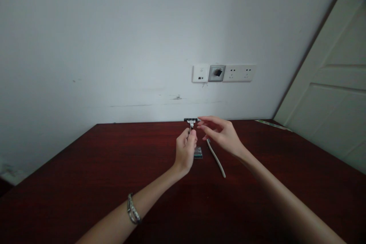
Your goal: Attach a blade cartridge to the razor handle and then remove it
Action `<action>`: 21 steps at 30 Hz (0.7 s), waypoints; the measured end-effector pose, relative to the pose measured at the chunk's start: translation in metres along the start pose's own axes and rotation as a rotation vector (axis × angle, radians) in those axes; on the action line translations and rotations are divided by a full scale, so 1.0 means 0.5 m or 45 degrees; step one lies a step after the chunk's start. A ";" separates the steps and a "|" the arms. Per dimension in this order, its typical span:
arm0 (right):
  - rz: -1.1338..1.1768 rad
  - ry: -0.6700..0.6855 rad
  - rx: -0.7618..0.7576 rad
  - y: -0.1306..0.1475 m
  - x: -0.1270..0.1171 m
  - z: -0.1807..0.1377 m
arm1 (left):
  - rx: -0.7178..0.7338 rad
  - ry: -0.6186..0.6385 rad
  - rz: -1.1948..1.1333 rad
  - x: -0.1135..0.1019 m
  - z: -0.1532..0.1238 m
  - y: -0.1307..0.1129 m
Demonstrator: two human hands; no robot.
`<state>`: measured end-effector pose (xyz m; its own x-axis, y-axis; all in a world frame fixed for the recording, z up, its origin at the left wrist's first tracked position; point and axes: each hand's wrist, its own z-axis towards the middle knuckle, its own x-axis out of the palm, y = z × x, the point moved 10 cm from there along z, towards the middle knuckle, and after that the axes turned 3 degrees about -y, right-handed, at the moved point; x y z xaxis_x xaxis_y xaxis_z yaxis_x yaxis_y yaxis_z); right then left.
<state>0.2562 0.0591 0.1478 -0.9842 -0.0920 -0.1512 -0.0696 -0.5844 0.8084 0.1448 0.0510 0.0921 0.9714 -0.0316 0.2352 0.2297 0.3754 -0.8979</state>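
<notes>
Head view: at frame centre, the left hand (185,151) has its grip clamped on the razor (191,122); the right hand (224,135), grip apart, is close beside it. Better to hold it steady, not touching the blades.

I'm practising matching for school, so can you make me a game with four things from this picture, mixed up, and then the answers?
Things:
1. razor
2. bracelet
3. table
4. sockets

Where or what colour:
A. on the wall
B. dark red
C. in the left hand
D. around the left forearm

Right pairs: 1-C, 2-D, 3-B, 4-A
</notes>
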 end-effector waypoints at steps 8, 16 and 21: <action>-0.045 -0.072 0.105 -0.053 -0.020 0.011 | 0.021 0.146 -0.114 -0.010 0.057 -0.020; -0.063 -0.066 0.129 -0.057 -0.014 0.005 | 0.092 0.013 -0.107 -0.049 0.093 -0.022; -0.036 0.031 0.276 -0.089 0.023 -0.005 | 0.136 0.012 -0.002 -0.054 0.098 -0.027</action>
<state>0.2483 0.0820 0.1085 -0.9774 -0.0989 -0.1867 -0.1327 -0.4003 0.9067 0.1127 0.0922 0.1161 0.9718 -0.0410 0.2322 0.2237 0.4722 -0.8526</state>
